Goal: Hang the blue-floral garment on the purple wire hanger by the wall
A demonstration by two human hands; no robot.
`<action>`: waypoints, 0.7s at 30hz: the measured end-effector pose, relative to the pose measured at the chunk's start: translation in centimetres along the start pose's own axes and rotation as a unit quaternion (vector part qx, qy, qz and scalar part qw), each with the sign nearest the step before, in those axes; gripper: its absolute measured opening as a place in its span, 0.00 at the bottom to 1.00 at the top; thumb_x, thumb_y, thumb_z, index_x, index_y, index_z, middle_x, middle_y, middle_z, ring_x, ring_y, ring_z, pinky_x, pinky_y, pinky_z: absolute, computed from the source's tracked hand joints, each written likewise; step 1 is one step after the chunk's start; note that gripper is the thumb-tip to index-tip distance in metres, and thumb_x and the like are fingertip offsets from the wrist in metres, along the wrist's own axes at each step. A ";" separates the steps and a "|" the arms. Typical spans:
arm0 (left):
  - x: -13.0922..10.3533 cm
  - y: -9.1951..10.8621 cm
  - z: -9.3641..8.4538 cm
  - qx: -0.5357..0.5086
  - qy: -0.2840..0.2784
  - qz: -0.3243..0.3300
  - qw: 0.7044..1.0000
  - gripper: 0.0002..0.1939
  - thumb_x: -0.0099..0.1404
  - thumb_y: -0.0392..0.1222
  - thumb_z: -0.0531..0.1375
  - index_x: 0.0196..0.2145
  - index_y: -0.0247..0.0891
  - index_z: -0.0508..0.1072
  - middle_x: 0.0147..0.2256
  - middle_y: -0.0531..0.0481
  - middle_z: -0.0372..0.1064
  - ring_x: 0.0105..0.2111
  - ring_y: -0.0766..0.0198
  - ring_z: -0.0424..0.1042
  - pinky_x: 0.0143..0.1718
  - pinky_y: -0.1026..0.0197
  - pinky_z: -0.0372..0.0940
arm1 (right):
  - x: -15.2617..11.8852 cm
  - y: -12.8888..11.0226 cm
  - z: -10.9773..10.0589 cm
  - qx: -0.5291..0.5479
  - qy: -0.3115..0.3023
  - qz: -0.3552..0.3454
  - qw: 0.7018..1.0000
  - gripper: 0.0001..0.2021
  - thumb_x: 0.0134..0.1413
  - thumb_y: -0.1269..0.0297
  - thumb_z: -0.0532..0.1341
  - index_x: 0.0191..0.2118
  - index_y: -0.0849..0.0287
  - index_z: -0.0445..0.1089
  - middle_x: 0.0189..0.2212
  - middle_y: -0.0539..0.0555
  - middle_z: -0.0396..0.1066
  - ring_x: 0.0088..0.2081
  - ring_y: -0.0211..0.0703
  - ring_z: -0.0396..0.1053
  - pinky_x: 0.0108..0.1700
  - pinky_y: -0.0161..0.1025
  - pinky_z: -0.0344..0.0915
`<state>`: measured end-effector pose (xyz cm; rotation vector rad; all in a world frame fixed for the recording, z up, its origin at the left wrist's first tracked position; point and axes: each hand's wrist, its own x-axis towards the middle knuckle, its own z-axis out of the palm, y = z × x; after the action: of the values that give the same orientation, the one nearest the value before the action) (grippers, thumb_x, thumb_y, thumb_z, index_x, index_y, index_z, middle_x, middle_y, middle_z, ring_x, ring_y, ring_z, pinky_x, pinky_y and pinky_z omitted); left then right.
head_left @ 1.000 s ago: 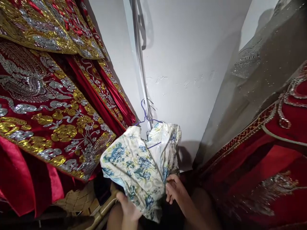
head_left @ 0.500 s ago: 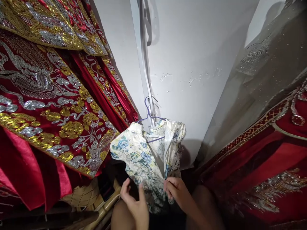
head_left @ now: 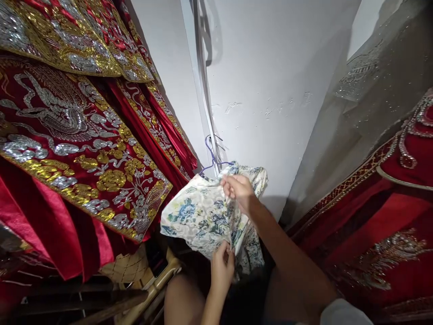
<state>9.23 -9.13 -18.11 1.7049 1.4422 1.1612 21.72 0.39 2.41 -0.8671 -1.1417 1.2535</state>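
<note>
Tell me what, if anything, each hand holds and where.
The floral garment, by its front edge: the right hand pinches it near the neckline, the left hand lower down.

Support: purple hanger (head_left: 213, 159), its hook up against the pale strip (head_left: 204, 90) on the wall (head_left: 264, 67); exact catch too small to tell. Directly on it: one floral garment (head_left: 192, 216), upper edge draped over the hanger's arms, cloth hanging below, front toward me.
</note>
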 end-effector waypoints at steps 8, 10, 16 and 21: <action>5.8 7.0 -5.7 -0.079 0.105 0.115 0.985 0.19 0.66 0.41 0.60 0.54 0.38 0.66 0.34 0.50 0.69 0.36 0.61 0.70 0.43 0.59 0.64 | -0.6 0.3 1.0 -0.027 -0.044 -0.044 0.998 0.15 0.57 0.55 0.59 0.25 0.60 0.69 0.12 0.45 0.64 0.15 0.32 0.54 0.19 0.31 0.50; 8.5 10.5 -7.9 -0.056 0.144 0.193 0.969 0.20 0.69 0.41 0.57 0.58 0.40 0.65 0.37 0.48 0.70 0.37 0.62 0.70 0.44 0.59 0.64 | -1.1 0.4 1.1 -0.044 -0.048 -0.042 0.997 0.15 0.57 0.56 0.58 0.24 0.59 0.68 0.12 0.45 0.63 0.15 0.32 0.54 0.20 0.32 0.50; 13.0 16.2 -10.9 0.103 0.142 0.328 0.928 0.07 0.70 0.39 0.57 0.36 0.38 0.75 0.34 0.49 0.73 0.36 0.62 0.71 0.42 0.60 0.63 | -0.7 1.3 1.0 -0.148 -0.040 -0.075 0.985 0.13 0.59 0.58 0.57 0.26 0.57 0.68 0.14 0.44 0.61 0.17 0.35 0.56 0.22 0.34 0.49; 13.6 13.1 -14.7 -0.061 0.375 0.198 0.904 0.05 0.67 0.39 0.59 0.36 0.37 0.74 0.34 0.51 0.71 0.37 0.64 0.70 0.43 0.62 0.63 | -1.1 6.6 -0.8 -0.195 -0.073 -0.008 0.978 0.15 0.53 0.64 0.60 0.17 0.57 0.66 0.10 0.44 0.57 0.16 0.34 0.53 0.23 0.35 0.48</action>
<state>1.92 0.09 2.75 1.5676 1.4015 2.2648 20.84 0.32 -4.24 -1.0639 -1.5420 1.1110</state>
